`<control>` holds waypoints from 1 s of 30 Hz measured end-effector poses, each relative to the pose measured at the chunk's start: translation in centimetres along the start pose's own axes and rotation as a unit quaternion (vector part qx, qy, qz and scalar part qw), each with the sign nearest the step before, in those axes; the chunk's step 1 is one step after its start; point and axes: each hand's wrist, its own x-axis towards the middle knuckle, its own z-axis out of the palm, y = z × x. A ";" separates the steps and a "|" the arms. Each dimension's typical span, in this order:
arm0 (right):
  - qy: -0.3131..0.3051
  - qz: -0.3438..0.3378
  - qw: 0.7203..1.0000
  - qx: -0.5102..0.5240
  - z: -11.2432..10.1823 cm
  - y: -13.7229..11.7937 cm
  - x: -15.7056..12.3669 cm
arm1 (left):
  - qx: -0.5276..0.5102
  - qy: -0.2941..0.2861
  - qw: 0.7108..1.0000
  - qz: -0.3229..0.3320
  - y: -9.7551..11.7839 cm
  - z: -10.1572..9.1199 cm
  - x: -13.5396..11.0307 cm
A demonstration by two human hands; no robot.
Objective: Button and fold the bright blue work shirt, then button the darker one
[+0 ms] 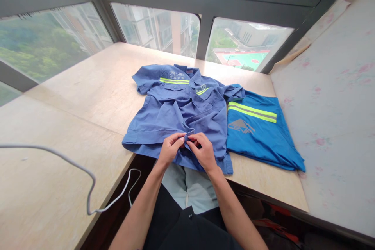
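Observation:
A blue short-sleeved work shirt (158,113) with yellow reflective stripes lies spread on the stone ledge, its collar towards the window and its hem towards me. My left hand (171,147) pinches the front edge of the shirt near the hem. Close against it, my right hand (202,149) grips the same edge from the other side, fingertips almost meeting. The cloth is lifted and bunched between them. Whether a button sits under the fingertips is hidden. Above the hands, the shirt front gapes in loose folds.
A folded bright blue garment (258,134) with a yellow stripe lies right of the shirt, partly under its sleeve. A white cable (66,161) loops over the ledge (58,113) at left. Window frames (205,27) stand behind; a papered wall (331,125) bounds the right.

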 end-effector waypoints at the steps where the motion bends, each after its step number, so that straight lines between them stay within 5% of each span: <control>1: -0.001 0.004 1.000 0.000 0.0 0.0 0.0 | 0.004 0.004 1.000 0.002 -0.1 0.1 -0.1; 22: -0.113 0.212 0.968 0.066 -1.7 -0.4 1.6 | 0.148 0.003 0.988 0.053 -1.6 0.2 -0.7; 30: -0.141 0.171 0.975 0.029 -1.8 -0.3 2.2 | 0.146 0.028 0.987 0.060 -1.9 0.3 -1.0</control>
